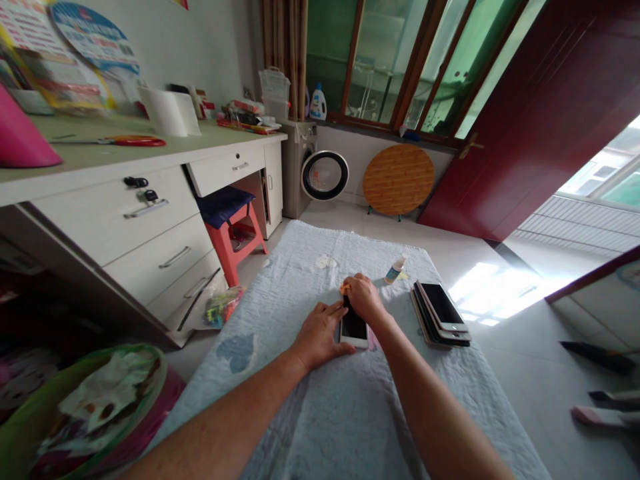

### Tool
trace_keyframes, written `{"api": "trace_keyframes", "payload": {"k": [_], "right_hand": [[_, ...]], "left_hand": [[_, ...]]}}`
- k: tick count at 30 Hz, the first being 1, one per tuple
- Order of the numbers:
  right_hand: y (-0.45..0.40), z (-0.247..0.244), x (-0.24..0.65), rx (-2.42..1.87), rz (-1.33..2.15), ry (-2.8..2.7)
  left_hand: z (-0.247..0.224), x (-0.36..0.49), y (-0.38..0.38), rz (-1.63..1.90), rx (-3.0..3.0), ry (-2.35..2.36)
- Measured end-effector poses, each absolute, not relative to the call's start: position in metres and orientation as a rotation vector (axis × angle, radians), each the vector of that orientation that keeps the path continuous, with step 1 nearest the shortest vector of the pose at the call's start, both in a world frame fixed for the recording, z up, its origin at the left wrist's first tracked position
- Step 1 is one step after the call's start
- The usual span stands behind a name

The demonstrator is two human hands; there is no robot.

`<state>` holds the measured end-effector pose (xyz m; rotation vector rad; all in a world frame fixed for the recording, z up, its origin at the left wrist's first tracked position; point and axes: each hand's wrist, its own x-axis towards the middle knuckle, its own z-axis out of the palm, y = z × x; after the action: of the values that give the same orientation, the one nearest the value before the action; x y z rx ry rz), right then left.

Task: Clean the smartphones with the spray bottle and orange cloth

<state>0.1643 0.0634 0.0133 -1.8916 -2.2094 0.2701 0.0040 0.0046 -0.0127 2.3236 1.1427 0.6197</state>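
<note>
A white phone with a black screen [355, 325] lies face up on the blue cloth [330, 253] over the table. My left hand [320, 333] rests at the phone's left side, its fingers and thumb apart, touching the left and lower edges. My right hand [365, 297] is closed on a small orange cloth [345, 289] at the phone's top end, covering part of it. To the right of the hands stands a small spray bottle [395, 270] with a blue label. A stack of phones [440, 313] sits at the table's right edge.
At left is a white desk [165, 233] with a paper roll [167, 112] and red-handled scissors [135, 141]. A red stool [237, 237] stands by it. A lined waste bin [160, 380] is at lower left. Behind are a washing machine [295, 167] and a round wooden board [399, 179].
</note>
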Motion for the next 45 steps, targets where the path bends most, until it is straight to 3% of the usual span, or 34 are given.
{"api": "trace_keyframes", "payload": {"k": [11, 24, 30, 45], "right_hand": [[0.084, 0.021, 0.182, -1.910, 0.371, -2.396], [0.079, 0.012, 0.222, -1.902, 0.390, -2.190], [0.080, 0.008, 0.215, -1.742, 0.594, -2.169], [0.093, 0.021, 0.166, -1.836, 0.638, -2.336]], "left_hand": [[0.000, 0.007, -0.004, 0.591, 2.362, 1.240], [-0.002, 0.006, -0.003, 0.616, 2.362, 1.176], [-0.002, 0.007, -0.002, 0.623, 2.367, 1.174], [0.002, 0.007, -0.005, 0.543, 2.367, 1.244]]}}
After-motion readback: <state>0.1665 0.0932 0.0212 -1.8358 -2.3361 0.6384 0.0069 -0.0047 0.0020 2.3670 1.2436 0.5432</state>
